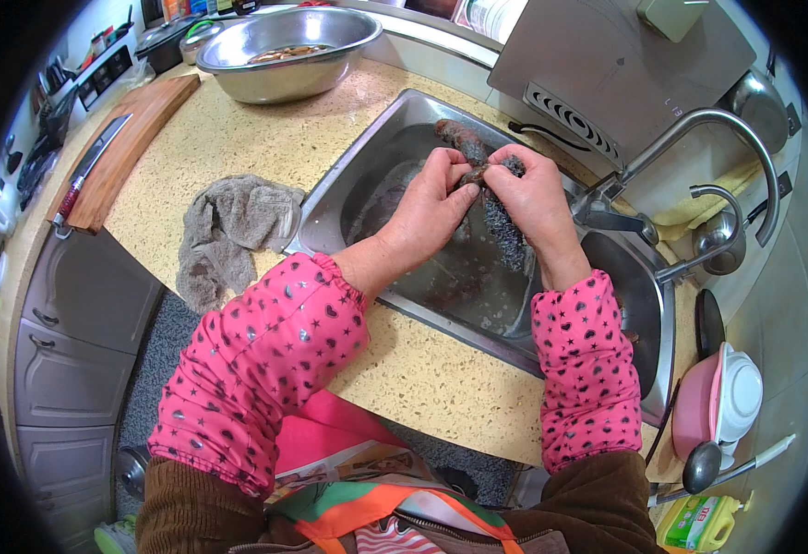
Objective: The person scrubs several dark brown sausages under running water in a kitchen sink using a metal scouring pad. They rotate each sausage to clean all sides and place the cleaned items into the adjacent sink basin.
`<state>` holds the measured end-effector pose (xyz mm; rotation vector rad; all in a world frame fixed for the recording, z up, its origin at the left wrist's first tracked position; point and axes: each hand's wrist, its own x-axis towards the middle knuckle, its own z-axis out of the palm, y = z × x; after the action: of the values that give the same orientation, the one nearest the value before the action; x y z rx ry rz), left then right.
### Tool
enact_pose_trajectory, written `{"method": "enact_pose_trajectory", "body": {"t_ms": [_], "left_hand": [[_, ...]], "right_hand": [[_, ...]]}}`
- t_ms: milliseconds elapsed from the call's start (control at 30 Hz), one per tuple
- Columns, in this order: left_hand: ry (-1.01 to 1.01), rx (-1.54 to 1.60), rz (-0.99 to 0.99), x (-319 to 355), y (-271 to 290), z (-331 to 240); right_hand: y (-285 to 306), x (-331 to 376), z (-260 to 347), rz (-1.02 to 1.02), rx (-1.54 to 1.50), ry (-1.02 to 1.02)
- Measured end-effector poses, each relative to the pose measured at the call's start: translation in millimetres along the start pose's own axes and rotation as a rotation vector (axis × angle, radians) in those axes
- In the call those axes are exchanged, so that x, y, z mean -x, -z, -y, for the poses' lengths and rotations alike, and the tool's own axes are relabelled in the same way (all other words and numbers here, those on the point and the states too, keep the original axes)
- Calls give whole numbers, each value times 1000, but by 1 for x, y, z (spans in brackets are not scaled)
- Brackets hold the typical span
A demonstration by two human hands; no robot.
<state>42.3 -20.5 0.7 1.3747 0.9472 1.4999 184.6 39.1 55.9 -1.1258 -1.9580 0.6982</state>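
Both hands meet over the left basin of the steel sink, which holds murky water with bits afloat. My left hand is closed round a long, brown, root-like piece, whose far end sticks out beyond my fingers toward the back of the basin. Between the fingers of my right hand is a dark grey, rough scrubber that hangs down toward the water. The fingertips of the two hands nearly touch at the brown piece. My fingers hide much of it, so its exact kind is unclear.
A curved faucet rises at the right, beside a second basin. Left of the sink lies a crumpled grey towel. Farther back stand a large metal bowl and a wooden board bearing a knife.
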Motion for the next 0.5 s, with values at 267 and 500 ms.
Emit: {"method": "enact_pose_trajectory", "body": {"t_ms": [267,500], "left_hand": [[-27,-126,-9,2,5,-5],[-85,-276,-9,3,1,0]], "right_hand": [[12,0,11,240,-436,-198],[15,-2,5,255,-307,-221]]}}
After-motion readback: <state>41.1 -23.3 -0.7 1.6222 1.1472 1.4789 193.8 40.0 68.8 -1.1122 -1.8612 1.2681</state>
